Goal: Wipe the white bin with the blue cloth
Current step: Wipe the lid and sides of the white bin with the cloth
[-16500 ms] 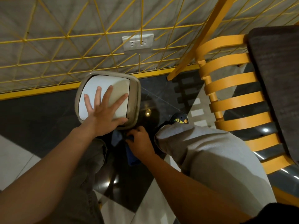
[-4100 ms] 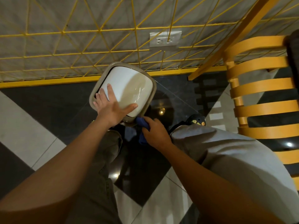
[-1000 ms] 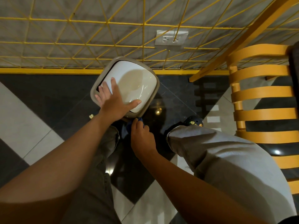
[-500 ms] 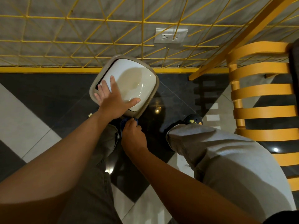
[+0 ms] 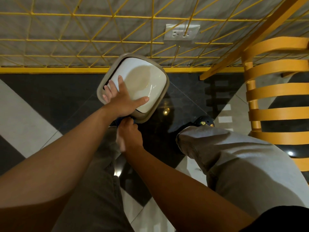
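The white bin (image 5: 143,82) stands on the dark floor near the yellow grid fence, seen from above, with a white lid inside a beige rim. My left hand (image 5: 122,97) lies flat on the lid's near left part, fingers spread. Below the rim's near edge, my right hand (image 5: 129,134) is closed on the blue cloth (image 5: 117,122) against the bin's near side. Only a small dark blue patch of cloth shows between the two hands; the rest is hidden.
A yellow wire grid fence (image 5: 100,39) with a yellow base bar runs behind the bin. A yellow slatted chair (image 5: 274,97) stands at the right. My legs in grey trousers (image 5: 234,164) and a dark shoe (image 5: 204,121) are on the black-and-white tiled floor.
My right hand with the cloth has slid left along the bin's near side, further under my left wrist. My left hand stays pressed on the lid.
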A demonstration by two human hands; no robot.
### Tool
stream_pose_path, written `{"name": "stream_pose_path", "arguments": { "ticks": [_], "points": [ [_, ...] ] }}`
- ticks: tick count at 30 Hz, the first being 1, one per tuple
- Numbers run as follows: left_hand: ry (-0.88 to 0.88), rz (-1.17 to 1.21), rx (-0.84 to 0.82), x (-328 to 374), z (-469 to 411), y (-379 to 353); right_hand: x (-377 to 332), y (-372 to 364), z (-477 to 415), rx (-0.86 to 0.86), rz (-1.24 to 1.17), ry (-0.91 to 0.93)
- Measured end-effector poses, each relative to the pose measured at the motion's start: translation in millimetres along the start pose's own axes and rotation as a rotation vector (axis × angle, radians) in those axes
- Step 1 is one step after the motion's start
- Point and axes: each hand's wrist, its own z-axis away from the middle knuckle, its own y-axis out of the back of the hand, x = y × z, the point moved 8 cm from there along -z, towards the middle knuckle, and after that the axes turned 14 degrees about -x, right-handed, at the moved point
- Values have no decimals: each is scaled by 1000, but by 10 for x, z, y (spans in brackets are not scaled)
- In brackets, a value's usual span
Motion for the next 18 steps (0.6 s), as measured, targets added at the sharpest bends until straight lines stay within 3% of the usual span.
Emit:
{"name": "stream_pose_path", "arguments": {
  "ticks": [5,11,14,18],
  "points": [
    [16,7,10,6,0,6,-168,-49,-194,-89,94,75],
    [-32,59,1,-9,49,-7,-4,2,-60,-322,-91,271],
    [-45,50,3,5,106,21,299,-46,151,-349,-376,147],
    [-126,43,167,206,169,275,468,-237,434,-460,-1050,-41]
  ]
}}
